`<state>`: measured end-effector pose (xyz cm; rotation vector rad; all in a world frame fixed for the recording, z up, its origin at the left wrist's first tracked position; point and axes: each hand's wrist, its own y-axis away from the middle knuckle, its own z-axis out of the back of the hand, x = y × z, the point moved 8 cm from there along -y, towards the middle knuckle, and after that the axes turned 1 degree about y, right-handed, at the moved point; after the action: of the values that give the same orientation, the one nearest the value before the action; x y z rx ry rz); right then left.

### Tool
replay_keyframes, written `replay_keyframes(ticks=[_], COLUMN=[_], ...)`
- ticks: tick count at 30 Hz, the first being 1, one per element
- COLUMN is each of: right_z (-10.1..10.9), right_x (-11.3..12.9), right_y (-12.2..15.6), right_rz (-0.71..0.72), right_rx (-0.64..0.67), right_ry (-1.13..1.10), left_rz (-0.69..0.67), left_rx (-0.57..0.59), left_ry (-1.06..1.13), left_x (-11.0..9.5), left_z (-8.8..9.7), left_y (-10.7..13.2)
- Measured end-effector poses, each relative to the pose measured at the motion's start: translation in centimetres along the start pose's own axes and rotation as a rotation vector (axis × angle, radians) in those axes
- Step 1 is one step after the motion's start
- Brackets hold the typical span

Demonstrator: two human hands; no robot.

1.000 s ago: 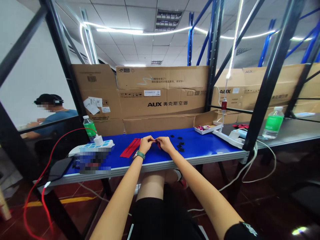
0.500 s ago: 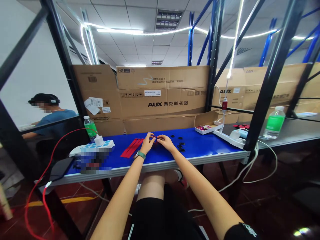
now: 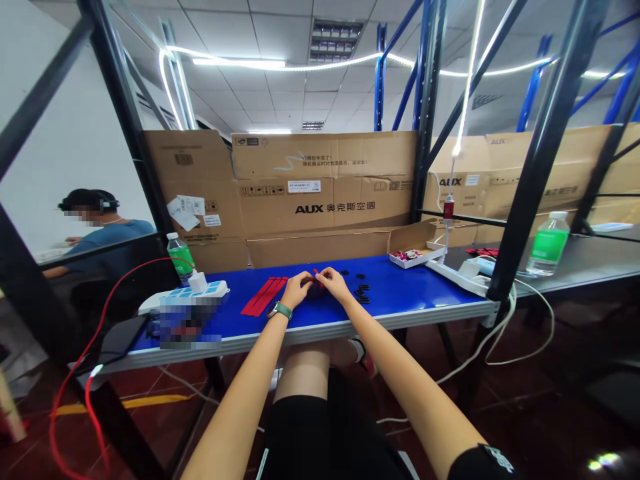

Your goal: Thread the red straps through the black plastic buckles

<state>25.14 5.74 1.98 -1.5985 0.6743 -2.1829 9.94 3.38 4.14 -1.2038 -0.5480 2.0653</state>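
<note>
Two hands meet over the middle of the blue surface (image 3: 425,293). The left hand (image 3: 296,288) and right hand (image 3: 334,283) each have their grip pinched shut on the same small red piece (image 3: 316,273), fingertips nearly touching. It sits just above the surface and is honestly too tiny to make out its shape.

Containers first. At about 2 o'clock from the hands there's a shallow open cardboard tray (image 3: 429,248) with a few small pink, red and white bits in it, and I can't tell what they are. A clear plastic bottle (image 3: 180,257) with a green label and white cap stands at 10 o'clock. A second bottle like it (image 3: 547,252) is way out at 3 o'clock on the grey bench next door.

As for materials, flat red strips (image 3: 264,295) lie fanned out at 9 o'clock, just beside the left hand. A loose scatter of small black pieces (image 3: 361,292), matte and roundish, lies at 3 o'clock near the right hand. A white power strip (image 3: 193,295) with a chunky plug sits further out at 9 o'clock. Big brown corrugated boxes (image 3: 325,200) wall off the back at 12 o'clock.
</note>
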Motion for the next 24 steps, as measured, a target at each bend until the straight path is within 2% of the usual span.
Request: replay_keyframes(ticks=[3, 8, 13, 17, 24], right_z=[0.6, 0.4, 0.6, 0.4, 0.1], right_x=[0.1, 1.0, 1.7, 2.3, 2.4], right_y=[0.1, 0.4, 0.8, 0.8, 0.5], right_rz=[-0.012, 0.031, 0.048, 0.103, 0.142], right_rx=[-0.067, -0.031, -0.023, 0.000, 0.040], right_ry=[-0.051, -0.138, -0.041, 0.026, 0.004], left_rz=[0.001, 0.023, 0.070, 0.090, 0.093], left_rx=[-0.043, -0.051, -0.098, -0.081, -0.086], left_ry=[-0.040, 0.072, 0.163, 0.193, 0.257], left_x=[0.2, 1.2, 1.8, 1.8, 2.0], left_z=[0.3, 0.1, 0.4, 0.2, 0.3], left_y=[-0.1, -0.1, 0.0, 0.0, -0.3])
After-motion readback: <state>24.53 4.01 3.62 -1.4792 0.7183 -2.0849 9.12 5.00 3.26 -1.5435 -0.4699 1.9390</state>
